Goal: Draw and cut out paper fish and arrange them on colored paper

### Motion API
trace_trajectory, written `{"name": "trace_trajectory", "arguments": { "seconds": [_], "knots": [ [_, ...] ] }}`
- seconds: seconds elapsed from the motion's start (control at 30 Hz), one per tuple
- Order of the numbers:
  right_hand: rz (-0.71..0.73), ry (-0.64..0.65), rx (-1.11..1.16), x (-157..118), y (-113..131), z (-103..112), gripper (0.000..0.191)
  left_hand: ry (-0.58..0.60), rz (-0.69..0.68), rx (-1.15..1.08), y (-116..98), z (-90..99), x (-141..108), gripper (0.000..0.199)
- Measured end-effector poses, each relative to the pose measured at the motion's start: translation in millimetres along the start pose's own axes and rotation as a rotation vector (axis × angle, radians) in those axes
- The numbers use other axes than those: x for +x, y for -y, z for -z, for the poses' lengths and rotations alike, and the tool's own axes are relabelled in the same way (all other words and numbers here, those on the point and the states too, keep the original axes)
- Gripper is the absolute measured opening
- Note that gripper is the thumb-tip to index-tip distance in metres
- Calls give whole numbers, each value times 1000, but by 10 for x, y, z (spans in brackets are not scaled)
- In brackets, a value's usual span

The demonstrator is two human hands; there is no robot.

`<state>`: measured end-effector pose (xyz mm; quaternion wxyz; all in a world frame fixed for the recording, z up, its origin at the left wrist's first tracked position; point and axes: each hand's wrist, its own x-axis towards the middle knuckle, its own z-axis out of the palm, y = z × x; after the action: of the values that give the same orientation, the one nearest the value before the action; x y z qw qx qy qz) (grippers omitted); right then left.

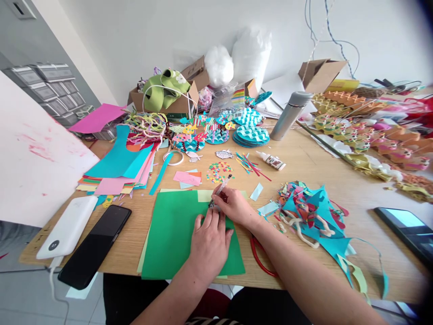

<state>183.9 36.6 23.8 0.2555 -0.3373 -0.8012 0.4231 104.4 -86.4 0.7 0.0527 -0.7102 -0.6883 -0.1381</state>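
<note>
A green paper sheet (165,239) lies on the table at the near middle, with a pale yellow-green piece (204,195) near its top edge. My left hand (210,237) rests on the green sheet, fingers spread forward and pressing down. Pinched in my right hand (233,205) is a pen (223,184), tilted, its lower end close to my left fingertips. Something small and patterned lies under those fingertips, mostly hidden. Beyond the hands are a pile of colourful confetti dots (219,172), a fish cutout (224,154) and a pink one (193,156).
Red scissors handles (262,259) lie beside my right forearm. Paper scraps (314,212) heap at the right. A glue bottle (272,160) and a steel flask (291,115) stand or lie farther back. A black phone (96,243) and white power bank (67,228) are at the left.
</note>
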Motion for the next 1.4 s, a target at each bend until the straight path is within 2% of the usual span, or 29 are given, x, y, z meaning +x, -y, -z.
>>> {"name": "trace_trajectory", "arguments": {
  "seconds": [1.4],
  "knots": [
    [-27, -106, -174, 43, -65, 4, 11, -19, -11, 5, 18, -4, 17, 39]
  ]
}}
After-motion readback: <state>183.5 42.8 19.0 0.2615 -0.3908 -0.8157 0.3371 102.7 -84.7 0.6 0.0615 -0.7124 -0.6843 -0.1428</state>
